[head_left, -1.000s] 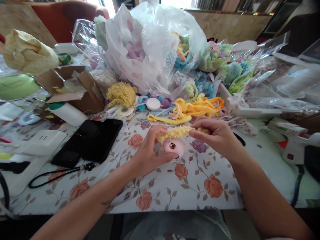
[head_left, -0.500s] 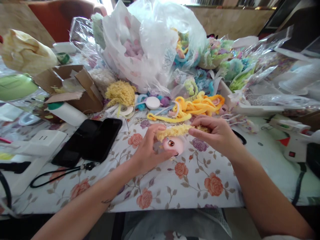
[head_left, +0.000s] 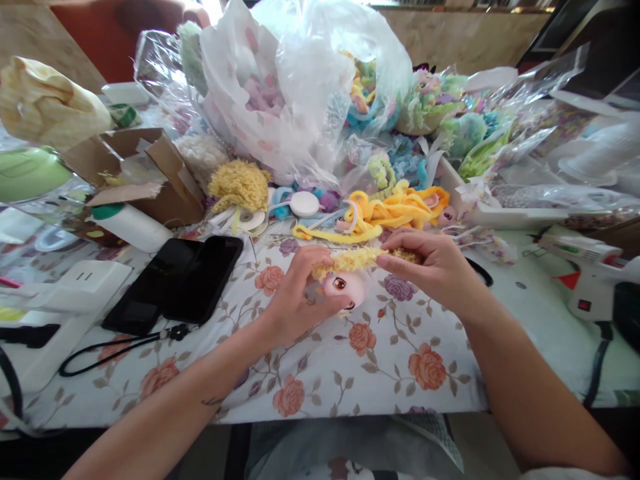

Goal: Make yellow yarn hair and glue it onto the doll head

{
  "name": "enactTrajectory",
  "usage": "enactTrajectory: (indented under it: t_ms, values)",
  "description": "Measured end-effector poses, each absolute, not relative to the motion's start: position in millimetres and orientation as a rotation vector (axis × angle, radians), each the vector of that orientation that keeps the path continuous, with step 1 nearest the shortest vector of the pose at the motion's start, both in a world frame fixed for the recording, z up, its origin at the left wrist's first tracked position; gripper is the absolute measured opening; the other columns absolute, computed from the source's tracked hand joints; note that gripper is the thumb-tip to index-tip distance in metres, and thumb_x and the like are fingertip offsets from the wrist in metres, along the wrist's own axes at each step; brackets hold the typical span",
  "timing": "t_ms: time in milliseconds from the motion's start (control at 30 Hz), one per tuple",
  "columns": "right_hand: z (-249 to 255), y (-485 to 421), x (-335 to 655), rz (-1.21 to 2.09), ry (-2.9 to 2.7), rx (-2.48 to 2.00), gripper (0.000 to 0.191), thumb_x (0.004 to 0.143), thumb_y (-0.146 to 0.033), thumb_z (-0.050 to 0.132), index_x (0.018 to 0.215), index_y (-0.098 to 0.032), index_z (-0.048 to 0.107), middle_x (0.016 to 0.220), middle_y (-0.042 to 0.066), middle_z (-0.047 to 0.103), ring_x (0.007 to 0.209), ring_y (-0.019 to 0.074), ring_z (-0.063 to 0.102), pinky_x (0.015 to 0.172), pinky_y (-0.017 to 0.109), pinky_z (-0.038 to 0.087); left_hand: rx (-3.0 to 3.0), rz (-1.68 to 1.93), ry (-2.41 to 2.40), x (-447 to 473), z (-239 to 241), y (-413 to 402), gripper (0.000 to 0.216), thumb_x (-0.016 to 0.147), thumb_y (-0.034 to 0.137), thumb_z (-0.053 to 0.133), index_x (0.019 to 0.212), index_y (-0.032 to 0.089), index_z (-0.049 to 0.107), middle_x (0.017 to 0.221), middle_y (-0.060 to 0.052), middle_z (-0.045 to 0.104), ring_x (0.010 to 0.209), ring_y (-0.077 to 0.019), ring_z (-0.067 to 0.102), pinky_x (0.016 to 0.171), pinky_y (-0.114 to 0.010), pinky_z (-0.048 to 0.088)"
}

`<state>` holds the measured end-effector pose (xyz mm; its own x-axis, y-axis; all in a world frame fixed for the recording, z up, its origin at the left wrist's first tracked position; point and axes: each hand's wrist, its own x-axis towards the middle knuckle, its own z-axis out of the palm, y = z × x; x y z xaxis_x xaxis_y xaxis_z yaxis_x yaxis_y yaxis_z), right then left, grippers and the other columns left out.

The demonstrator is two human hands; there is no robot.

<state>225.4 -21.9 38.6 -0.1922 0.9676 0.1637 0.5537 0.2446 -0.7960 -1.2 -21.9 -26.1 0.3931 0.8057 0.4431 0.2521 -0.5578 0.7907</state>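
My left hand (head_left: 295, 297) is closed round a small pink doll head (head_left: 345, 288) with a painted eye, held just above the flowered tablecloth (head_left: 320, 373). A fuzzy pale-yellow yarn strip (head_left: 353, 259) lies across the top of the head. My left fingertips pinch its left end. My right hand (head_left: 433, 267) pinches its right end, fingers curled over a small bunch of the same yarn. Both hands are near the middle of the table.
Two black phones (head_left: 180, 280) with a lanyard lie to the left, beside a white power strip (head_left: 65, 287). A torn cardboard box (head_left: 145, 173), yellow yarn tuft (head_left: 240, 185), orange-yellow cords (head_left: 395, 212) and big plastic bags (head_left: 295, 87) of yarn crowd the back. A glue gun (head_left: 585, 267) sits right.
Almost nothing has changed: both hands keep the same hold on the doll head and yarn strip, and the view has tipped slightly.
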Motion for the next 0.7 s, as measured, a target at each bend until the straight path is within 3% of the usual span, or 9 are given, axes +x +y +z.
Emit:
enactTrajectory:
  t_ms: [167,267,400,700]
  values:
    - [35,-23,225,0.965,-1.725,-1.410,0.023,0.076,-0.043,0.067,0.086,-0.021,0.066,0.064,-0.001,0.055,0.044,0.0080,0.043,0.039,0.023,0.031,1.847,1.158,1.062,0,-27,-21,0.042,0.073,0.030,0.069,0.108,0.027,0.045,0.125,-0.006,0.047,0.114,-0.0205,0.048,0.085,-0.030,0.046]
    - [31,-23,223,0.982,-1.636,-1.380,0.024,0.075,-0.040,0.069,0.089,-0.022,0.064,0.065,-0.001,0.055,0.047,0.0093,0.047,0.040,0.022,0.037,1.675,1.145,1.085,0,-24,-20,0.041,0.073,0.033,0.070,0.106,0.028,0.045,0.117,-0.003,0.051,0.093,-0.0159,0.058,0.075,-0.028,0.049]
    - [29,-22,221,0.934,-1.577,-1.326,0.021,0.074,-0.035,0.071,0.085,-0.021,0.061,0.078,0.002,0.060,0.055,0.0118,0.055,0.045,0.024,0.045,1.365,1.102,0.972,0,-20,-19,0.043,0.074,0.032,0.069,0.107,0.029,0.041,0.090,0.002,0.054,0.063,-0.0094,0.057,0.055,-0.023,0.048]
    - [25,-27,216,0.872,-1.623,-1.256,0.013,0.077,-0.029,0.067,0.083,-0.020,0.058,0.076,0.000,0.056,0.052,0.0110,0.055,0.046,0.025,0.046,1.187,1.194,0.977,3,-17,-19,0.039,0.073,0.026,0.071,0.101,0.028,0.044,0.071,0.005,0.056,0.051,-0.0072,0.055,0.044,-0.017,0.041]
